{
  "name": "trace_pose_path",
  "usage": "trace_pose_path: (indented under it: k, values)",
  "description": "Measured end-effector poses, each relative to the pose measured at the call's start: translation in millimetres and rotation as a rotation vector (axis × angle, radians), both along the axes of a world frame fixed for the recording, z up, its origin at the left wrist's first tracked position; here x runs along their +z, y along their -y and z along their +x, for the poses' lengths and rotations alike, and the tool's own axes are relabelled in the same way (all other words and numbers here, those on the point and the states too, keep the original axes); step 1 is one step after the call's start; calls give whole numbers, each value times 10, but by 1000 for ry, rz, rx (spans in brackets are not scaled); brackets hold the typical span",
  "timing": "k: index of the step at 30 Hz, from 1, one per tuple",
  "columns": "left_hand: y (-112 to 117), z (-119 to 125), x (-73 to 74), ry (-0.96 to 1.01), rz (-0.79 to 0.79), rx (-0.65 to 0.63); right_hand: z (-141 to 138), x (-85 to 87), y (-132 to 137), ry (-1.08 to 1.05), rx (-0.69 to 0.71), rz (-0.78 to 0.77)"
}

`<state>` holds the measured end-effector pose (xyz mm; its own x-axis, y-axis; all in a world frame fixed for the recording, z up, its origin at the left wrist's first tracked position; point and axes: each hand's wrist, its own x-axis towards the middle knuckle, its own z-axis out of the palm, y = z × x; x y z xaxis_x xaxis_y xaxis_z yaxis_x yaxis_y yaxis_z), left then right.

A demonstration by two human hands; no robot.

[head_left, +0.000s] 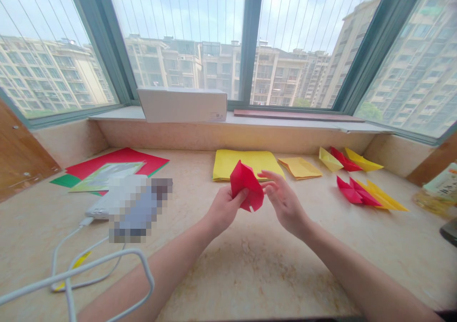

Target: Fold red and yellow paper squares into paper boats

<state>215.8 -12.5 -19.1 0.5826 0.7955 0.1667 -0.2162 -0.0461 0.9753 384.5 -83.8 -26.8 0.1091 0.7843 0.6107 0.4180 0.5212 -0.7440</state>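
Note:
My left hand (228, 207) grips a piece of folded red paper (246, 184), its thumb pressed on the near face. The paper is partly opened out and tilted, held above the counter. Just right of it is my right hand (282, 198), fingers apart and bent toward the paper's right edge; whether the fingertips touch it I cannot tell. Behind the hands lies a stack of yellow paper (228, 162), with a folded orange-yellow sheet (300, 167) beside it.
Several folded paper boats, among them a red double one (357, 192), stand on the right. A bottle (439, 189) is at the far right. To the left lie red sheets (124, 162), a white power bank (103, 208) and a white cable (107, 258). A white box (182, 105) rests on the sill.

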Motion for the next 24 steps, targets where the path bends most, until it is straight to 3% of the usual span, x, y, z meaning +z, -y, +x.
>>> trace_pose_path:
  k: [4, 10, 20, 24]
  values:
    - [-6, 6, -5, -4, 19, 25, -1, -31, -66, -149, 7, -114]
    - [-8, -24, -19, -96, 160, 99, -67, -33, -57, -100, -11, -166]
    - [69, 32, -57, -107, 103, 24, -143, -57, -37, 84, -101, -70]
    - [98, 33, -29, -97, 80, -60, -132, -38, -30, 115, -110, -64]
